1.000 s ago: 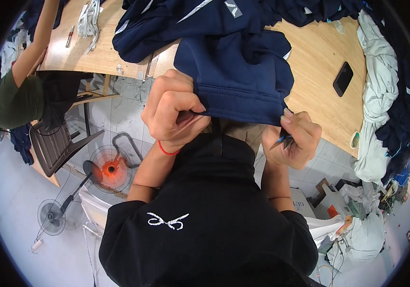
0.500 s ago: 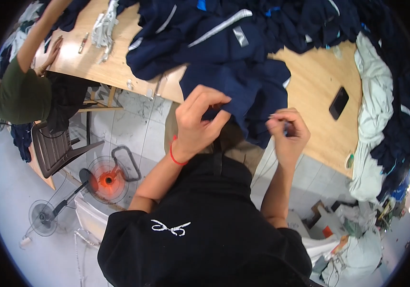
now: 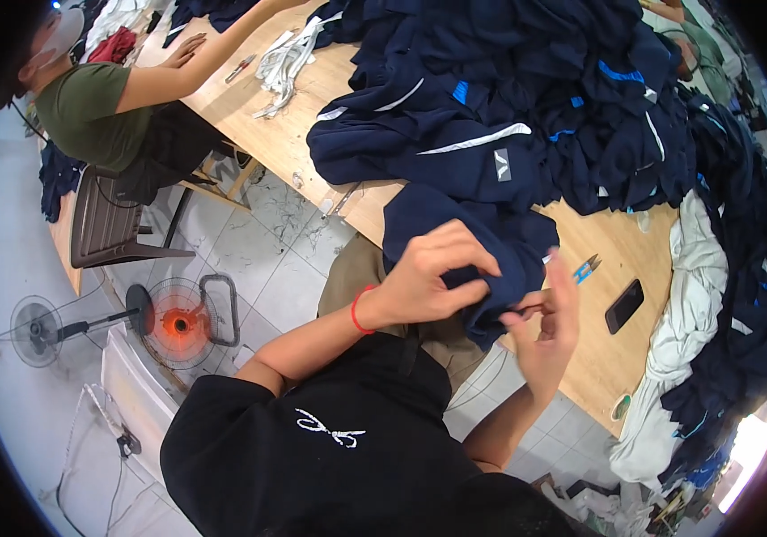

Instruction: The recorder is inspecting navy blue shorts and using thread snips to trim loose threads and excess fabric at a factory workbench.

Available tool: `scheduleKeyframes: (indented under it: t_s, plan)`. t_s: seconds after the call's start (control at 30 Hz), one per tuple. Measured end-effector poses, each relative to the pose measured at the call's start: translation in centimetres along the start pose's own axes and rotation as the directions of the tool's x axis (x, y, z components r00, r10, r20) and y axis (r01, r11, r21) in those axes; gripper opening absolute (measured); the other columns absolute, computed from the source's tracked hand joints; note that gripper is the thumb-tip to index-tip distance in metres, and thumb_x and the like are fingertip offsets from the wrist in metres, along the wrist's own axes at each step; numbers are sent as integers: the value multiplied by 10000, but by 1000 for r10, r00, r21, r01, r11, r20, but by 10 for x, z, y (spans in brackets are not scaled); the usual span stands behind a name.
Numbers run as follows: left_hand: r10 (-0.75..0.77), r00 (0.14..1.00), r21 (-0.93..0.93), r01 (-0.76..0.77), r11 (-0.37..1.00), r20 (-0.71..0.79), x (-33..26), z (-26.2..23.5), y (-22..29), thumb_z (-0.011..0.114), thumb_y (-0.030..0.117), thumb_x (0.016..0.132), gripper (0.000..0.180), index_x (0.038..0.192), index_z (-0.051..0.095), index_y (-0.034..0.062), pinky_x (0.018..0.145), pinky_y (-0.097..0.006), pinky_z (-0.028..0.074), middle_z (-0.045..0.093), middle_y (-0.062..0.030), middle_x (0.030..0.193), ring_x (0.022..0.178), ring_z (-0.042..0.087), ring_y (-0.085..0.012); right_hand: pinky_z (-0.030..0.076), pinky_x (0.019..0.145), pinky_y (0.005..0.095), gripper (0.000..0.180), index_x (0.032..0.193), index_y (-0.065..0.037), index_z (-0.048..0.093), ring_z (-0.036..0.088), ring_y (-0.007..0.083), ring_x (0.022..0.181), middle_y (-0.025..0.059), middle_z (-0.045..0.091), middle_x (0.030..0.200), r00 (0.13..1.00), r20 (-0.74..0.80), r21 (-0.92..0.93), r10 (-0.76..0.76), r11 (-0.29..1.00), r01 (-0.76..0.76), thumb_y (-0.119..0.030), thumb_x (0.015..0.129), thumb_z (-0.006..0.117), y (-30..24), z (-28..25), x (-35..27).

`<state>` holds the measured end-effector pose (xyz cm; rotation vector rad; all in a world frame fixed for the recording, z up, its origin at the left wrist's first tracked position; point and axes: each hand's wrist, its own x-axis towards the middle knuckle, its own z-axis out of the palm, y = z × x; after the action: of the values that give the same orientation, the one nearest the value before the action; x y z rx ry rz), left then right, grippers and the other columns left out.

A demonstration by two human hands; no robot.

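A navy garment (image 3: pixel 455 218) hangs over the near table edge onto my lap. My left hand (image 3: pixel 437 273), with a red string at the wrist, bends its fingers and thumb into a pinch on the cloth. My right hand (image 3: pixel 546 327) is at the garment's right edge with its index finger raised and fingers spread, somewhat blurred. Its thumb and another finger come close to the cloth; any contact is unclear. Blue-handled thread snips (image 3: pixel 588 268) lie on the table just beyond that hand.
A large pile of navy garments (image 3: pixel 508 63) covers the far table. A phone (image 3: pixel 625 306) and bunched pale cloth (image 3: pixel 687 286) are at right. At left a person in a green shirt (image 3: pixel 84 112) reaches across the table (image 3: pixel 294 148). A standing fan (image 3: pixel 182 324) and chair (image 3: pixel 115 215) are on the floor.
The view has shifted, so the table sits lower and further right. The thread snips now show on the tabletop. My hands have come closer together, and the right fingers have spread.
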<state>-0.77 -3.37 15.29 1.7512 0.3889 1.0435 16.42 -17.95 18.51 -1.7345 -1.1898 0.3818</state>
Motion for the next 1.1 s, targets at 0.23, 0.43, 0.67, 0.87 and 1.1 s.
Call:
scheduleKeyframes:
  t_s: [0.23,0.43,0.67,0.87,1.1]
  plan:
    - [90,952,-362,24,932,293,15,-40,22,926,388,823,940,1551,511,-38,1207,-438,421,605,-195,1481,1350,607,-321,577,734,328,424,1052,-24,829,751,263,827,104,788,977,906,16,-93,-424,901,423,-33,629,809,-71,11,1]
    - [191,912,-411,-26,911,364,-1,-70,50,894,253,895,814,1566,534,-37,1132,-457,491,635,-207,1512,1318,640,-387,578,758,350,431,1019,-81,858,756,233,820,72,793,939,816,0,-34,-578,815,578,-74,589,828,-115,33,24]
    - [-321,879,230,414,881,-352,-61,-91,-100,780,77,901,392,1273,676,13,873,-464,590,741,-250,1099,1028,746,-421,499,590,293,156,1069,9,773,631,173,640,117,743,978,944,218,86,-246,969,232,-5,921,818,-54,175,108]
    - [-94,905,529,324,785,-415,-85,-80,-156,867,92,709,491,1173,711,54,734,-496,572,724,-197,919,860,718,-429,565,866,438,130,1049,17,760,703,378,989,162,769,1033,770,355,152,-530,845,512,13,924,723,-53,307,161]
    - [56,895,542,218,812,-443,-75,-83,-159,877,111,646,486,1094,717,15,708,-469,572,702,-169,871,800,720,-390,522,1049,492,468,1340,-54,700,624,375,1305,139,681,1457,676,536,-173,-506,718,674,41,882,692,-29,432,257]
